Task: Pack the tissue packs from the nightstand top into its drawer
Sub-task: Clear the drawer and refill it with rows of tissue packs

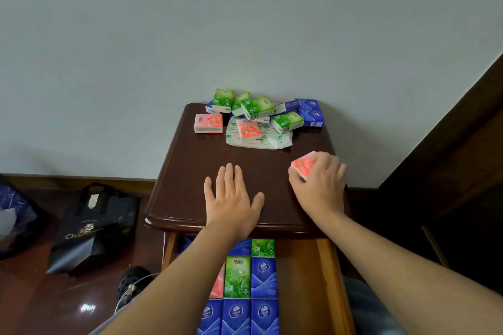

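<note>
Pink tissue pack (302, 165) pinched in curled right hand (318, 182), jutting up-left past fingertips, just above nightstand top (190, 171). Open drawer (302, 280) below and behind both wrists, nearer right hand. Left hand (231, 198) flat, fingers spread, holding nothing

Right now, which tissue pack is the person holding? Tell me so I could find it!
Look at the dark wooden nightstand, near its front right edge. There the right hand grips a pink tissue pack. The other packs lie loose at the back by the wall; this is the only one in a hand.
</note>
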Available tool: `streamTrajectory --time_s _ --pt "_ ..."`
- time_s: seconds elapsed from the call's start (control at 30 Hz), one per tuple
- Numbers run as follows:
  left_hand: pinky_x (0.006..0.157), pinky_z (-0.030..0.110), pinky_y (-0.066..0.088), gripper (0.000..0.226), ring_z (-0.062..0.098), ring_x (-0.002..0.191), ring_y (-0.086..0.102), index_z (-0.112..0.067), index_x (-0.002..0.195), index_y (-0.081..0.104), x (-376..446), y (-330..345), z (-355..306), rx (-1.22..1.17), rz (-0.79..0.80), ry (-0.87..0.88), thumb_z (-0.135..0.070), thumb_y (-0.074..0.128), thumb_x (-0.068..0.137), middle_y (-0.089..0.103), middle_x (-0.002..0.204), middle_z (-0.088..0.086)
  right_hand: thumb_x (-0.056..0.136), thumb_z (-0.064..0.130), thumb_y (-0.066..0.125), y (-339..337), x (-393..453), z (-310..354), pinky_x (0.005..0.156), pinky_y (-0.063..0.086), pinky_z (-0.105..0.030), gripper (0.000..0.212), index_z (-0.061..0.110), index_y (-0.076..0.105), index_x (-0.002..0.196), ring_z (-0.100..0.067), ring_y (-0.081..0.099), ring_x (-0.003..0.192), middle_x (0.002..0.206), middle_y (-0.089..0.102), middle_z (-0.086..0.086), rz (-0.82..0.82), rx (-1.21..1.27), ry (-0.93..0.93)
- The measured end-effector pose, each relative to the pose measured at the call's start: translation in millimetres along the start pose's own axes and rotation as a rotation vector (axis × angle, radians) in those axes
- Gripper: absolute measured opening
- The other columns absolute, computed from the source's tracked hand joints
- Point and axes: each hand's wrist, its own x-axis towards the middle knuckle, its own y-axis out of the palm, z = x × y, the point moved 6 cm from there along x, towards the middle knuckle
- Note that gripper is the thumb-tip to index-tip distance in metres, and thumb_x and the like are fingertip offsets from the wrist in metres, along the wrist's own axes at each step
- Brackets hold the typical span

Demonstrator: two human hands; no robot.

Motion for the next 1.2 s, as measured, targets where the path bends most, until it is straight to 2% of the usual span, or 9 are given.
streamTrajectory --time_s 0.13,0.27,0.33,0.43,0.8,0.87,1.0,1.07,1.2 --pt "0.129 0.05 -0.002 0.081 0.031 0.16 -0.005 -0.008 0.164 -0.008 10 -14 26 -0.095 -0.155 -0.144 -0.053 0.027 0.106 -0.004 0.173 0.016 0.077 0.067 0.074 2 -30 21 0.095 0.046 -0.031 0.077 0.025 0.042 0.134 -0.016 0.046 0.116 0.125 0.05 0.005 0.205 0.274 -0.209" --pt "0.13 0.05 0.003 0.083 0.033 0.16 -0.002 -0.007 0.163 -0.01 22 -24 57 -0.067 -0.214 -0.219 -0.053 0.027 0.105 -0.004 0.173 0.019 0.078 0.079 0.06 8 -27 29 0.105 0.045 -0.037 0.092 0.024 0.039 0.148 -0.019 0.044 0.126 0.137 0.05 0.005 0.278 0.139 -0.264" --pt "0.13 0.051 0.005 0.083 0.033 0.16 -0.001 -0.009 0.163 -0.011 30 -27 62 -0.056 -0.228 -0.223 -0.054 0.026 0.105 -0.005 0.173 0.018 0.08 0.084 0.048 11 -23 36 0.105 0.044 -0.04 0.089 0.025 0.042 0.148 -0.021 0.046 0.125 0.138 0.05 0.005 0.273 0.01 -0.316" --pt "0.128 0.055 0.006 0.082 0.032 0.16 0.001 -0.014 0.164 -0.013 43 -30 62 -0.034 -0.245 -0.213 -0.055 0.026 0.104 -0.005 0.173 0.016 0.082 0.086 0.04 20 -18 49 0.107 0.04 -0.042 0.086 0.031 0.04 0.148 -0.019 0.044 0.126 0.14 0.046 0.008 0.327 -0.021 -0.381" --pt "0.126 0.058 0.014 0.066 0.038 0.156 0.013 -0.044 0.162 0.007 119 -53 69 -0.176 -0.403 -0.173 -0.051 0.038 0.104 0.007 0.171 0.016 0.083 0.083 0.05 28 -12 65 0.1 0.042 -0.036 0.081 0.034 0.043 0.147 -0.013 0.047 0.119 0.133 0.047 0.014 0.297 0.076 -0.51" --pt "0.125 0.058 0.016 0.059 0.038 0.154 0.017 -0.046 0.159 0.019 126 -53 68 -0.158 -0.414 -0.158 -0.051 0.038 0.104 0.013 0.17 0.016 0.082 0.083 0.05 28 -12 65 0.1 0.042 -0.036 0.08 0.034 0.044 0.146 -0.012 0.047 0.119 0.133 0.047 0.014 0.3 0.075 -0.511" --pt "0.119 0.053 0.029 0.038 0.038 0.139 0.038 -0.028 0.131 0.052 122 -56 71 -0.247 -0.517 -0.177 -0.05 0.05 0.1 0.038 0.152 0.016 0.08 0.083 0.053 26 -12 65 0.099 0.042 -0.036 0.079 0.034 0.045 0.142 -0.012 0.046 0.119 0.132 0.047 0.015 0.32 0.094 -0.488" --pt "0.11 0.047 0.039 0.036 0.036 0.123 0.048 -0.018 0.116 0.054 115 -58 73 -0.269 -0.568 -0.181 -0.049 0.056 0.097 0.049 0.133 0.015 0.08 0.084 0.053 26 -12 65 0.1 0.042 -0.036 0.079 0.035 0.044 0.141 -0.012 0.046 0.118 0.132 0.046 0.016 0.326 0.091 -0.482" --pt "0.097 0.043 0.046 0.045 0.026 0.103 0.049 -0.012 0.11 0.051 92 -60 77 -0.325 -0.602 -0.123 -0.05 0.067 0.094 0.052 0.112 0.008 0.08 0.084 0.053 27 -11 64 0.101 0.04 -0.036 0.078 0.038 0.042 0.141 -0.012 0.044 0.118 0.131 0.045 0.017 0.341 0.101 -0.468"
